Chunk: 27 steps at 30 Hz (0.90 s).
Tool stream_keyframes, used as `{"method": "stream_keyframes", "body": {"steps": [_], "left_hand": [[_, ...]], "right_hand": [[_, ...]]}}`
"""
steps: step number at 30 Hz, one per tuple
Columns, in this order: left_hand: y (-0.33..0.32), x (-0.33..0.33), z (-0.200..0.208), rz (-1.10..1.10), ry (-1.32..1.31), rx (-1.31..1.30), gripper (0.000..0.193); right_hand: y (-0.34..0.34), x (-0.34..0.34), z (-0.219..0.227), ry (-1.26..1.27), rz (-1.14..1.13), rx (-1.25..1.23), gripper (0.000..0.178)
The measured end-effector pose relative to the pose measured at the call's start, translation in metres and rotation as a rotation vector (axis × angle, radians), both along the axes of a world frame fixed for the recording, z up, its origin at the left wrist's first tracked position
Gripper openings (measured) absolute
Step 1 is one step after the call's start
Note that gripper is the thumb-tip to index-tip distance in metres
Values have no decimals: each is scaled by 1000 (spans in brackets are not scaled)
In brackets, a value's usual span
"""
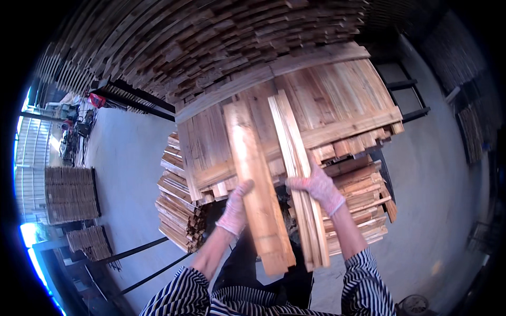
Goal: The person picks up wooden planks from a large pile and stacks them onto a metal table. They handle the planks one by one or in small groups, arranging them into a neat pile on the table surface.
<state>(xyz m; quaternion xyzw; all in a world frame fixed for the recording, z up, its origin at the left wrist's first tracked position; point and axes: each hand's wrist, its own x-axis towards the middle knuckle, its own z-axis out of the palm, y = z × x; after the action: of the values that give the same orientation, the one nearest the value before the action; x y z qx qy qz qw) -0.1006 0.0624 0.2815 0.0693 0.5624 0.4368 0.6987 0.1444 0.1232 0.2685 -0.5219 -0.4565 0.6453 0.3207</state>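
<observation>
My left hand (234,211), in a thin pale glove, is closed on the left edge of a wide wooden board (255,184). Its thumb lies along the board's edge and the other fingers are hidden. My right hand (322,190), gloved too, grips several narrow wooden slats (293,137) held together, thumb across their top. Board and slats run lengthwise away from me with a gap between them. Their far ends are over a layer of planks (332,95) laid side by side, framed by a near and a far crosspiece.
Stacks of wooden slats stand to the left (176,184) and right (358,203), below the plank layer. A tall pile of boards (211,42) rises behind it. Dark metal bars (139,255) cross the grey floor (129,158) at left; more bundled wood (71,195) stands farther off.
</observation>
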Motion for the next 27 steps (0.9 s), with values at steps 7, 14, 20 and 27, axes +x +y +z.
{"method": "stream_keyframes", "body": {"steps": [7,14,20,27], "left_hand": [[156,-167,-98,-40,271,147,75],[179,-164,-104,-224,1273,95,62],[185,-233,-126,292,146,21,36],[138,-266,-136,608,-184,-177,38]], "right_hand": [[211,-47,-24,-1073,114,-16,117],[208,-90,-73,-1589,100,261,106],[152,-276,-53,-969,240,427,111],[153,-363,-28,-910,414,-92,119]]}}
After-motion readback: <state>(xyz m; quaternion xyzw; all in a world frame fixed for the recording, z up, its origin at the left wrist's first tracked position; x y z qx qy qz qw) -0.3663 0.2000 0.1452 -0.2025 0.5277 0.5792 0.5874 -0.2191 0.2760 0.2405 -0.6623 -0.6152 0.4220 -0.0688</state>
